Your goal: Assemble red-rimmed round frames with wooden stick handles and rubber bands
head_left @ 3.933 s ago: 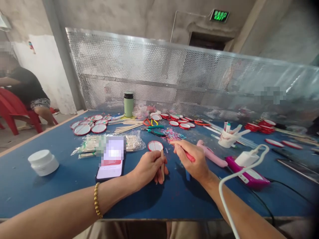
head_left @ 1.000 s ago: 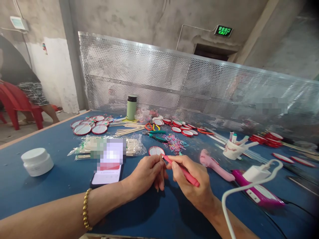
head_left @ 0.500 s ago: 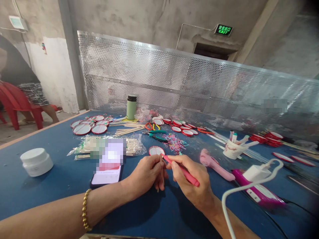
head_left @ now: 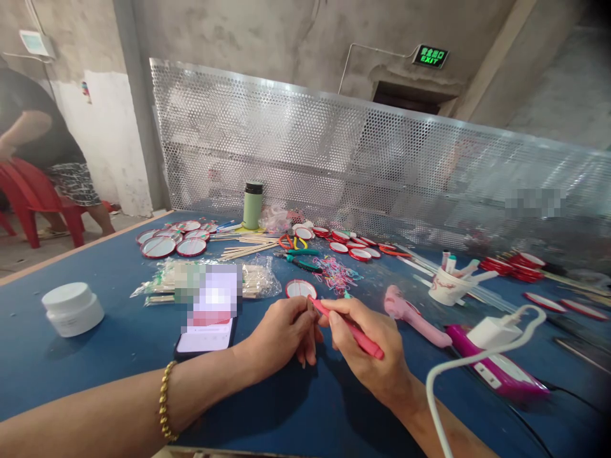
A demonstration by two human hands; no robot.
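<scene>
My left hand (head_left: 281, 334) is closed around a thin wooden stick (head_left: 304, 364), held upright just above the blue table (head_left: 95, 356). Only the stick's lower end shows below my fingers. My right hand (head_left: 370, 346) grips a red pen-like tool (head_left: 356, 332) in a writing hold, and its tip touches the top of the stick by my left fingers. A small round red-rimmed mirror (head_left: 300, 289) lies on the table just beyond both hands.
A phone (head_left: 206, 334) and bagged sticks (head_left: 210, 280) lie to the left, with a white jar (head_left: 72, 308) further left. Pink glue guns (head_left: 415, 318), a charger with a white cable (head_left: 491, 331), a cup (head_left: 446, 287), pliers (head_left: 298, 257), a green bottle (head_left: 252, 205) and several mirrors (head_left: 169, 242) surround them. A person (head_left: 42, 146) stands at the far left.
Since 3.9 s ago my right hand has brought the red tool's tip onto the stick in my left hand. Over the last second both hands stay nearly still. The person at left has shifted.
</scene>
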